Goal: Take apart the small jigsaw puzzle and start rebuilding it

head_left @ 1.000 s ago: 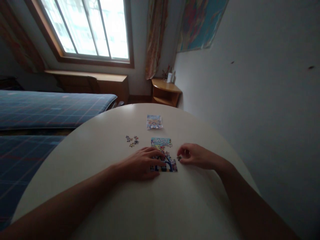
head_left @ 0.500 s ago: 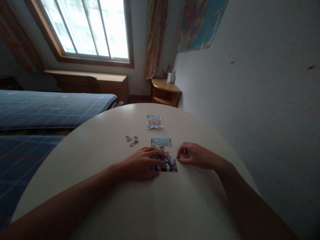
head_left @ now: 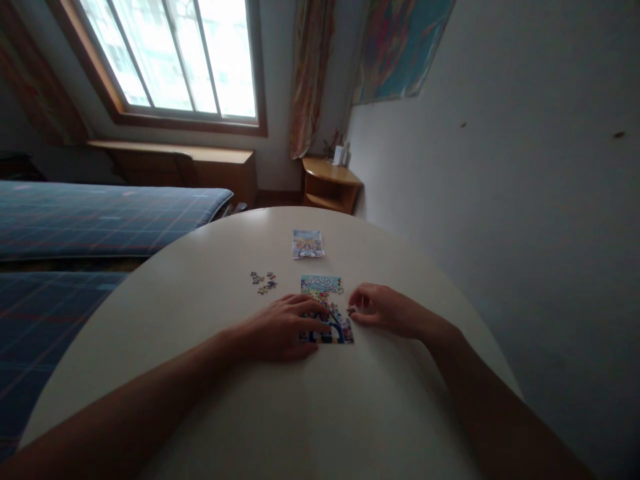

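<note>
Left hand: The person's left hand [head_left: 285, 327] lies palm down, open, fingers spread across the left side of the puzzle, thumb near its lower edge.
Right hand: The right hand [head_left: 383, 310] pinches a small piece [head_left: 351, 311] between thumb and fingertips at the puzzle's right edge; whether the piece touches its neighbors cannot be told.
Puzzle: The partly joined puzzle [head_left: 340, 328] sits on the counter [head_left: 320, 407] between the two hands, a light blue lettered strip along its far end, dark blue shapes at the near end, and a notch showing in its right side.
Loose pieces: A small cluster of loose pieces [head_left: 269, 288] lies left of the puzzle, apart from it, just beyond the left hand.
Sheet: A small printed sheet [head_left: 308, 245] rests beyond the puzzle, well short of the counter's rounded far edge.
Room: Daylight enters by a barred window [head_left: 175, 57] above a wooden desk [head_left: 215, 155]; a plaid mattress [head_left: 100, 220] stands at left, a corner shelf [head_left: 333, 173] beyond the counter.
</note>
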